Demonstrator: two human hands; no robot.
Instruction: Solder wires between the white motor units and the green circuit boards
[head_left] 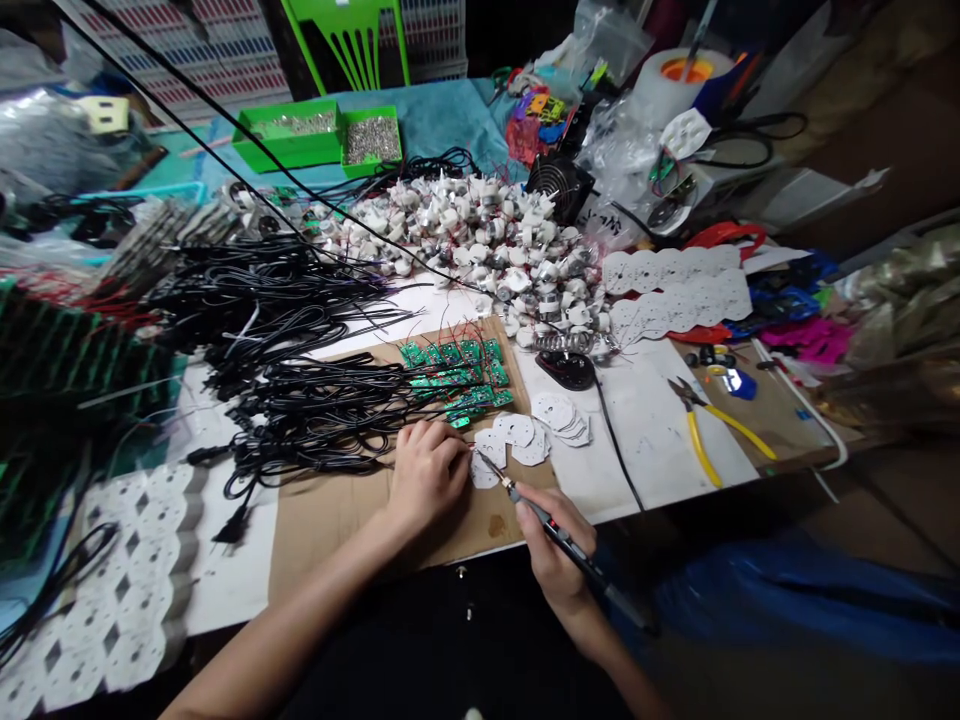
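Observation:
My right hand [551,535] grips a black soldering iron [570,545] like a pen, its tip touching a white round board [486,470] on the brown cardboard sheet [337,515]. My left hand [427,470] rests curled on the cardboard just left of that board, fingers at its edge; what it pinches is hidden. More white round boards [525,435] lie beside the tip, and a row of small green circuit boards [457,375] with black cables [315,410] lies just beyond my left hand.
A large heap of white round parts with wires [487,240] fills the table's middle. Yellow-handled pliers [709,425] lie at right. Green trays of small metal parts [322,135] stand at the back. White board panels [675,290] lie right, more at the left front [112,600].

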